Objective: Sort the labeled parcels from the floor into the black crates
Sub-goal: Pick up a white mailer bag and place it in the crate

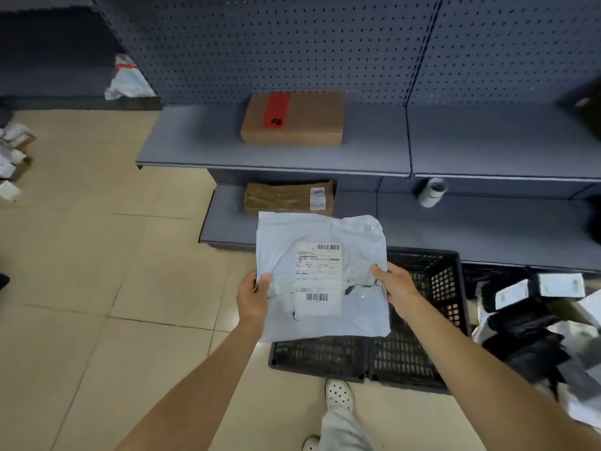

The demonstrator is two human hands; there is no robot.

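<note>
With both hands (320, 289) clamped on a labeled parcel (322, 278) above the empty-looking black crate (422, 320) at lower centre, we judge sorting barely begun.

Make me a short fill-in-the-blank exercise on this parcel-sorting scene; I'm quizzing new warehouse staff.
1. Both hands, left hand and right hand, hold a white ____ by its side edges.
2. The shipping label faces ____.
3. Below the parcel sits a ____ crate.
4. The cardboard box on the upper shelf bears a ____ strip.

Missing words: parcel; up; black; red
</note>
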